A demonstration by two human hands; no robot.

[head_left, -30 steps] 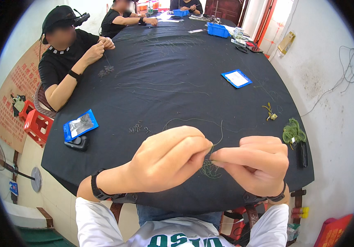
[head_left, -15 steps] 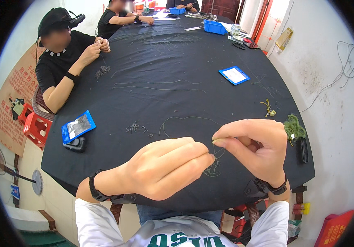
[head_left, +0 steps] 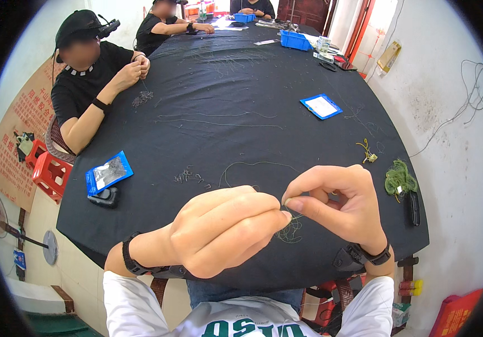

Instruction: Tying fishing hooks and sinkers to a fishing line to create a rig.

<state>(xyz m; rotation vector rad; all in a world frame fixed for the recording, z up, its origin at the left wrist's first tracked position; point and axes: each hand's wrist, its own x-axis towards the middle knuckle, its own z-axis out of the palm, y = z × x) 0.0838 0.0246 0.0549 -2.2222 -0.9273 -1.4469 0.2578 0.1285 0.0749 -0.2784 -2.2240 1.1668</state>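
My left hand [head_left: 224, 230] is closed, palm turned away, its fingertips pinched where a thin green fishing line [head_left: 292, 231] runs; anything else in its grip is hidden behind the fingers. Close beside it, my right hand [head_left: 339, 205] pinches the line between thumb and index finger, the other fingers curled. Both sets of fingertips almost touch. Loose coils of the line hang or lie just below them, and one strand arcs over the black cloth beyond. Small dark fish hooks [head_left: 184, 175] lie scattered ahead of my left hand.
A blue pouch [head_left: 108, 173] rests on a black device at left; another blue pouch [head_left: 321, 106] lies farther off. A green line bundle [head_left: 400, 178] and yellow ties [head_left: 368, 151] are at right. Co-workers sit along the table's left and far sides; blue bins [head_left: 295, 40] stand behind.
My right hand has moved left and slightly down, bringing its fingertips against those of the left. The left hand has shifted only slightly.
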